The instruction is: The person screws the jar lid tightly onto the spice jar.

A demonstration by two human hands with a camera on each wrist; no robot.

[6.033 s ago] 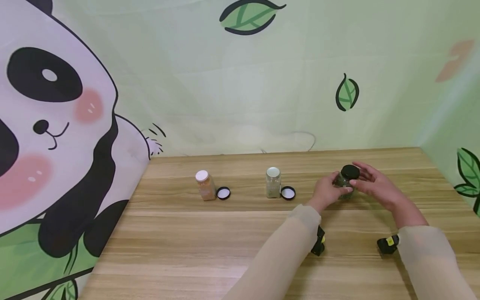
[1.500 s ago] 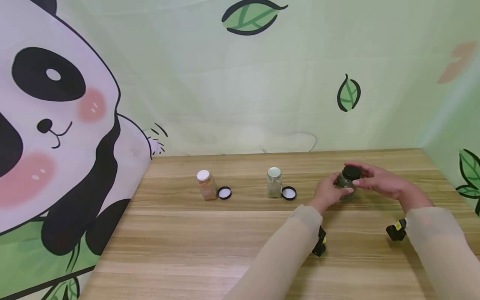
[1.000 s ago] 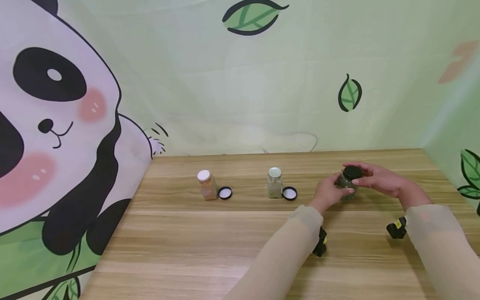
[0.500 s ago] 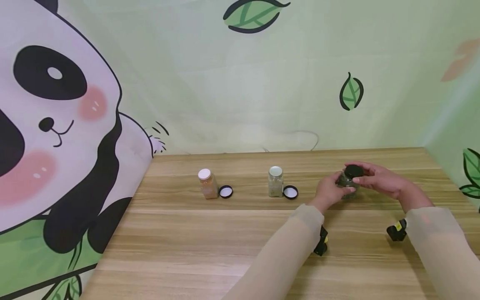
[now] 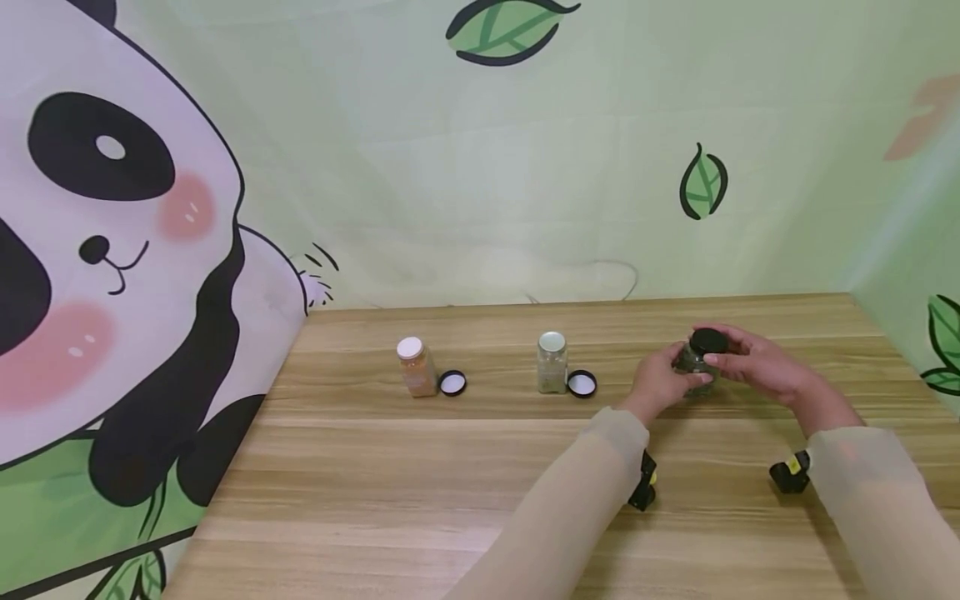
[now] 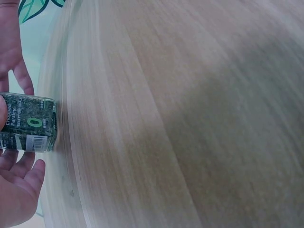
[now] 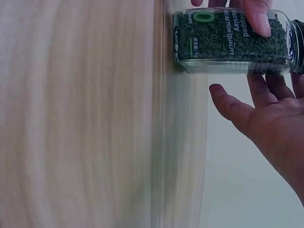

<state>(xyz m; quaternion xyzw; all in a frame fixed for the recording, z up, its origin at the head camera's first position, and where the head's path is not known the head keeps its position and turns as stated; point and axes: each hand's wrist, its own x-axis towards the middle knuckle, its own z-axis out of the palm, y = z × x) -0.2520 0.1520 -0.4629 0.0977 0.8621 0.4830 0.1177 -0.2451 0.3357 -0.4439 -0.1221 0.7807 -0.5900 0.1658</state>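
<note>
A square glass spice jar [image 7: 218, 35] of dark green flakes stands upright at the right of the table, its label reading "Chopped Parsley". My left hand [image 5: 662, 385] grips the body, thumb across the front. Around the black lid [image 5: 708, 340] on top, my right hand [image 5: 767, 364] pinches with thumb and fingers. The right wrist view shows the underside of the right hand, one finger held away from the glass. Whether the lid is loose cannot be seen.
An orange-filled jar [image 5: 417, 372] and a pale one [image 5: 552, 369] stand to the left, both with whitish tops. Beside each lies a black lid, white inside: one lid [image 5: 452, 383] and another lid [image 5: 582, 384]. A printed cloth [image 5: 487, 183] backs the wooden table [image 5: 420, 492].
Over the earlier frames my right hand turns about the black lid, its wrist moving outward, then slightly back by now. The left hand keeps its grip on the jar.
</note>
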